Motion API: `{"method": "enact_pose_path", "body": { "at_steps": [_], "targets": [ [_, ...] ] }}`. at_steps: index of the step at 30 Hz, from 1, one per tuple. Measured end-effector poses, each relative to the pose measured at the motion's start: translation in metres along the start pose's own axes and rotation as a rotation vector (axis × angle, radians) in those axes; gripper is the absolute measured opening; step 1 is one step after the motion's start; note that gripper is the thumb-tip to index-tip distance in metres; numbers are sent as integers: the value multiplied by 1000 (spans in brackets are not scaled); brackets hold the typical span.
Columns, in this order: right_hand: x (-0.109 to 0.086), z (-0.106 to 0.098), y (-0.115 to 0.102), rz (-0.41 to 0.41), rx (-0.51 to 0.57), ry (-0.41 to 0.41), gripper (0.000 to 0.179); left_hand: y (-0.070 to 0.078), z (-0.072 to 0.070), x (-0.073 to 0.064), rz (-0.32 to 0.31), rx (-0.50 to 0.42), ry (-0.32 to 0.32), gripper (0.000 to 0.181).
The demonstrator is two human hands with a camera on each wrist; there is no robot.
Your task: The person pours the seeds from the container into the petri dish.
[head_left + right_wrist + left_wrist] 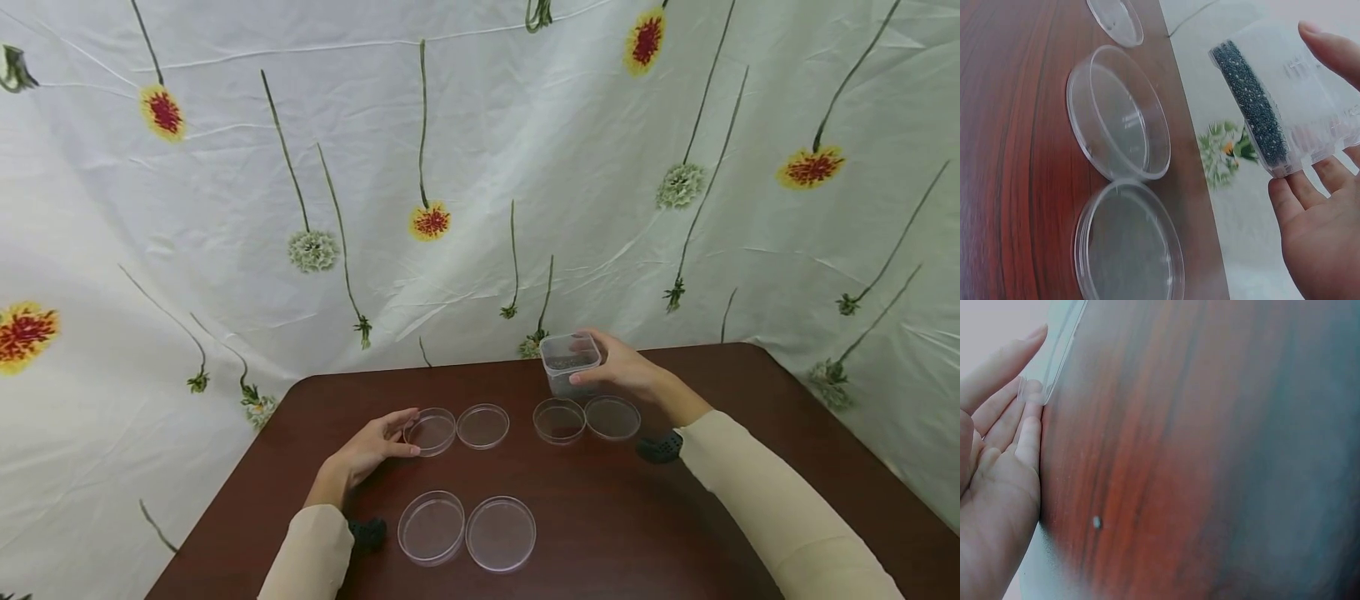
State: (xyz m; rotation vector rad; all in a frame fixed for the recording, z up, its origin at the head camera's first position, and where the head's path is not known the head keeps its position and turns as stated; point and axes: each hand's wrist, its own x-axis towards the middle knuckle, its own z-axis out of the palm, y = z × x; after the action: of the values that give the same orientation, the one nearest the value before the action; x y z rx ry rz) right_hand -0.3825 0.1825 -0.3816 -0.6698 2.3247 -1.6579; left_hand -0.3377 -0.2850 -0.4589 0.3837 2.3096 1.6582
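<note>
In the head view, a dark reddish counter (577,483) stands before a flower-printed cloth (465,158). The right hand (626,367), at the far right, grips a clear container (567,385), its thumb and fingers parted by the container's width. Just nearer are two clear dishes side by side, the far-right pair's left dish (558,421) and right dish (612,418). The left hand (371,446) holds the leftmost far dish (431,432) by its left side, fingers and thumb spread around the rim; another dish (483,427) lies just to its right. Nearer, two more dishes, one left (431,528) and one right (501,534), lie side by side.

In the left wrist view, the thumb and fingers part around a clear rim, and a small pale speck (1097,522) lies on the counter.

In the right wrist view, the container appears raised off the counter, with dark granules (1250,103) along its bottom; the fingers hold opposite sides.
</note>
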Motion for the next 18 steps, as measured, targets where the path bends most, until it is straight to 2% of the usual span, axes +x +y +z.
{"method": "enact_pose_path", "body": {
  "at_steps": [13, 18],
  "targets": [
    [22, 29, -14, -42, -5, -26, 92, -2, 0, 2, -15, 8, 18, 85],
    [30, 41, -19, -49, -44, -49, 93, -1, 0, 1, -18, -6, 18, 84]
  ]
}}
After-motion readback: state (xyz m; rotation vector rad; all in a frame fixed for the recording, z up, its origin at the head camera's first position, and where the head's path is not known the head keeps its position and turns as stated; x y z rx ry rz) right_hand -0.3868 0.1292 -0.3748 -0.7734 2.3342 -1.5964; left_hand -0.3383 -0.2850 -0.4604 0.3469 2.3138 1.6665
